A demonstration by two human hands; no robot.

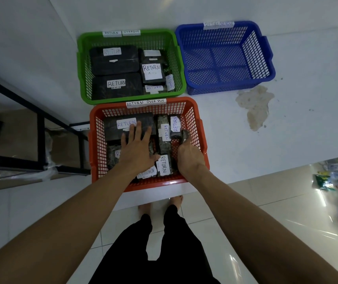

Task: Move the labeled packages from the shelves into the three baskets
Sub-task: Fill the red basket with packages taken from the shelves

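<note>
Standing on the pale raised platform (287, 130), the three perforated plastic baskets sit close together: the blue mesh basket (266, 58) at the far right holds nothing visible, the green mesh basket (82, 64) to its left carries several dark wrapped packages with white RETURN labels, and the orange mesh basket (200, 132) nearest the person is crowded with more of them. The black metal shelf frame (41, 130) stands at the left edge, its contents not readable from here

Both hands are down inside the orange basket. The left hand (137, 148) lies flat with fingers spread, pressing on the large black wrapped package (141, 119) and the smaller parcels beside it. The right hand (188, 154) curls its fingers around a small dark wrapped bundle (183, 134) near the basket's right wall, just beside the upright labelled package (175, 124)

The likely trouble is crowding: parcels stand on edge here, so a nudge from either hand could topple them or hide a label. Another risk, judging by the empty blue basket, is sorting by the wrong tag
</note>
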